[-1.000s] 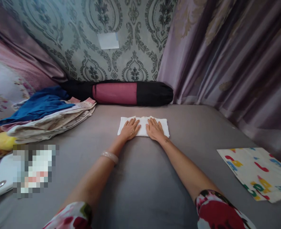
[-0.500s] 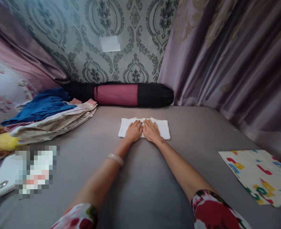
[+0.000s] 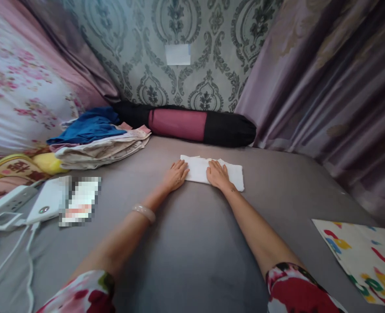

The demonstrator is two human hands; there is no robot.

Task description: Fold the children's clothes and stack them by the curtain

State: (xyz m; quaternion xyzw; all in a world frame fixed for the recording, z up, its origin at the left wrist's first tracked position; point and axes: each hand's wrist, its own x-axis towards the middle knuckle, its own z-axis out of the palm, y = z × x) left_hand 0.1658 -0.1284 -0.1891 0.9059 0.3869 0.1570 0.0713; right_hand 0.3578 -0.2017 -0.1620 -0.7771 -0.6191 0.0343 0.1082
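Note:
A small white folded cloth point(image 3: 199, 168) lies flat on the grey bed sheet point(image 3: 192, 243) in the middle of the view. My left hand point(image 3: 175, 174) rests palm down at the cloth's left end, fingers stretched out, mostly on the sheet with the fingertips at the cloth's edge. My right hand point(image 3: 217, 174) lies flat on the cloth right of its middle, fingers extended. A pale bangle point(image 3: 144, 212) circles my left wrist. Neither hand grips anything.
A black and maroon bolster point(image 3: 192, 125) lies along the patterned wall. A pile of folded clothes with a blue garment point(image 3: 91, 130) on top sits at the left. A white power strip and charger point(image 3: 32, 204) lie nearer left. A colourful lettered cloth point(image 3: 365, 256) lies at the right, beside curtains.
My hands, side by side at the cloth's middle half a second ago, have spread apart, the left sliding off toward the cloth's left end. The view has swung left.

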